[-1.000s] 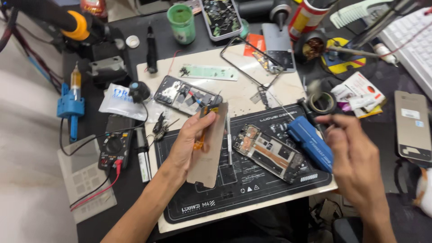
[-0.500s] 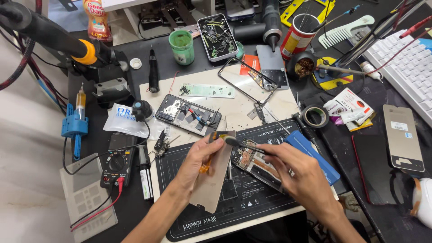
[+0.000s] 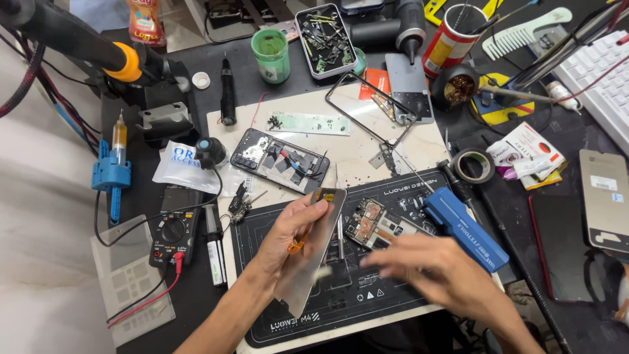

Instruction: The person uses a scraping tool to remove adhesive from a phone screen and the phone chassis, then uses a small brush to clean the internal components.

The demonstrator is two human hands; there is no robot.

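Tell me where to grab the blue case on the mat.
Grip the blue case across its two long sides near the middle, coming from above. It lies flat and slanted on the mat, a long narrow box. Its lower right end is free; the right hand blurs close by.

The right hand [image 3: 439, 272] is smeared by motion blur, so its fingers and anything they hold cannot be told. It covers the near end of the opened phone [image 3: 380, 226]. The left hand [image 3: 291, 233] hides part of the grey panel [image 3: 314, 255] it grips. At 3 o'clock the keyboard [image 3: 599, 75] runs off the picture's edge; at 11 o'clock the black arm [image 3: 59, 36] is cut off too.
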